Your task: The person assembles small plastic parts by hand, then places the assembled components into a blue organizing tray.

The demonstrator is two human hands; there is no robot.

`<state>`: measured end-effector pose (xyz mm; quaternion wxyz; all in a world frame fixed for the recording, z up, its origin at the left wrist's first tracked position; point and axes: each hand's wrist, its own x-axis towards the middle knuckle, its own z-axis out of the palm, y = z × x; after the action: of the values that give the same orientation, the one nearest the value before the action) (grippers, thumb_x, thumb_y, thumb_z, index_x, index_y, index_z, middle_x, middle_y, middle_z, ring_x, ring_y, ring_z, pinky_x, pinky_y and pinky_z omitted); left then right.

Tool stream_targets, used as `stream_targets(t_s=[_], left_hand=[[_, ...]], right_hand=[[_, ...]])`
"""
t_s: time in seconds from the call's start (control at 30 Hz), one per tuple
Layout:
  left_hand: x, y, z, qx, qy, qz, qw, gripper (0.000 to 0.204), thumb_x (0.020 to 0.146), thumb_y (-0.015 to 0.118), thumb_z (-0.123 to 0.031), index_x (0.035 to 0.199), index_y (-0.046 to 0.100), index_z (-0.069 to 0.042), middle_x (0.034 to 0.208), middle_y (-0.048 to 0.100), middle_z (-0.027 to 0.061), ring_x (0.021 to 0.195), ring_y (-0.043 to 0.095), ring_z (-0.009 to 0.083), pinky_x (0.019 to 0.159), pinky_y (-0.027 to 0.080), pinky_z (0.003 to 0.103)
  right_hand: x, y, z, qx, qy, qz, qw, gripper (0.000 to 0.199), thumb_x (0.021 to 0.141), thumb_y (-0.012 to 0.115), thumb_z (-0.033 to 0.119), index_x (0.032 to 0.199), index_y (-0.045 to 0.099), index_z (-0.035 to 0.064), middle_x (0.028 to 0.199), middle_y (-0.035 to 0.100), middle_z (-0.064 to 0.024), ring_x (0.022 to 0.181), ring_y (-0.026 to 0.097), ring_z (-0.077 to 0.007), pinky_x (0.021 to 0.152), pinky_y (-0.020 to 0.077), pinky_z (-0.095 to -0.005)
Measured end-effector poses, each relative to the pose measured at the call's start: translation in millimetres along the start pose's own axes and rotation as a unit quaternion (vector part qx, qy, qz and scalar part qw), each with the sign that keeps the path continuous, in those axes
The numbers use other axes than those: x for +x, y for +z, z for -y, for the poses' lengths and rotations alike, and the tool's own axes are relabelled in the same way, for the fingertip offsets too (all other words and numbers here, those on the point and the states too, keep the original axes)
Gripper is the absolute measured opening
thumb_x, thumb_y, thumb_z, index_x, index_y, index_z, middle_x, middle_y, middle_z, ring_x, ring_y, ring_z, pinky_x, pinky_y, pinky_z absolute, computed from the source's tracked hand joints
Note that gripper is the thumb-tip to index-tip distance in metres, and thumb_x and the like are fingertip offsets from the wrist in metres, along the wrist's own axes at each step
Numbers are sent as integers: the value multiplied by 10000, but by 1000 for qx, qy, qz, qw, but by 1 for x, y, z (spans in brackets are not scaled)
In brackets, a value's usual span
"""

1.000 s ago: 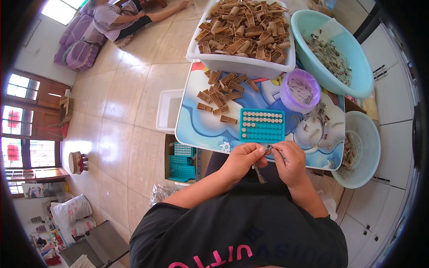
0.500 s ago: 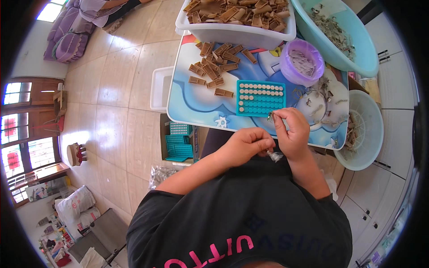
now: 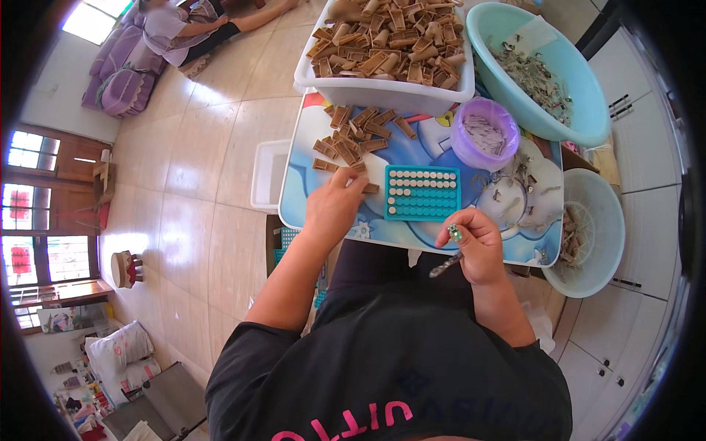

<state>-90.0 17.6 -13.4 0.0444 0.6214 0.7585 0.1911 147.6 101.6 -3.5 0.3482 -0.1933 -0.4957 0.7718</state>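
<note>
My left hand (image 3: 332, 206) reaches over the table, its fingers pinched at the near end of a brown trough-shaped piece (image 3: 371, 188). More such brown pieces (image 3: 346, 140) lie loosely piled just beyond it. Close to my body, my right hand (image 3: 476, 246) grips a thin, dark patterned metal tool (image 3: 445, 266) whose kind I cannot make out. A shiny green spot shows at the thumb tip; whether it is a nail or a small part is unclear. Between the hands sits a teal tray (image 3: 423, 214) with round wells, the far rows holding pale round discs (image 3: 419, 176).
A white bin (image 3: 382, 95) heaped with brown pieces stands at the table's far side. A purple-lined tub (image 3: 471, 153) holds pale strips. Large light-blue basin (image 3: 597, 110) and pale green basin (image 3: 614, 242) stand at right. A white container (image 3: 268, 176) sits left. A person sits far left.
My left hand has moved away from my right hand, up and left to the brown pieces. My right hand has drawn back from the tray, and the metal tool now shows in it.
</note>
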Motion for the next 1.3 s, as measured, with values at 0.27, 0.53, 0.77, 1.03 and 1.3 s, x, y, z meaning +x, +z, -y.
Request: stream_targets(t_s=[0.27,0.53,0.77,1.03,1.3], left_hand=[[-2,-14,-13,-14,27,-10,999,114,765,636,-127,878,641,-118,870,602,30,761,604,260,639,484,361],[-18,-24,-52,-326,56,95,939,140,773,649,-60,913,645,-47,848,607,91,765,617,242,660,479,330],[-25,11,-64,-819,-231,101,516,288,859,585,-54,1125,488,2,998,605,89,850,599,167,747,505,258],[-27,24,-70,-867,-321,113,365,248,874,581,-114,1097,524,-22,1006,604,80,805,589,130,726,507,254],[-22,13,-70,-856,-311,104,400,257,891,560,-136,1132,534,-52,1044,608,86,848,598,128,732,504,264]], right_hand=[[-1,9,-10,4,27,91,995,65,884,549,46,923,558,-5,978,559,-95,788,564,-113,730,461,-233],[-5,19,-10,-16,34,90,995,58,892,514,15,929,544,-18,1097,500,-129,905,559,-138,811,458,-264],[-13,23,-14,-21,-37,57,997,99,906,514,80,920,543,-14,1093,511,-143,937,588,-203,853,485,-340],[-17,25,-15,-108,-56,40,992,71,869,570,55,882,569,-15,1093,565,-143,960,582,-185,805,464,-287],[-10,31,-4,-307,-151,89,936,55,789,641,30,834,611,21,1044,615,-111,865,610,-208,726,481,-280]])
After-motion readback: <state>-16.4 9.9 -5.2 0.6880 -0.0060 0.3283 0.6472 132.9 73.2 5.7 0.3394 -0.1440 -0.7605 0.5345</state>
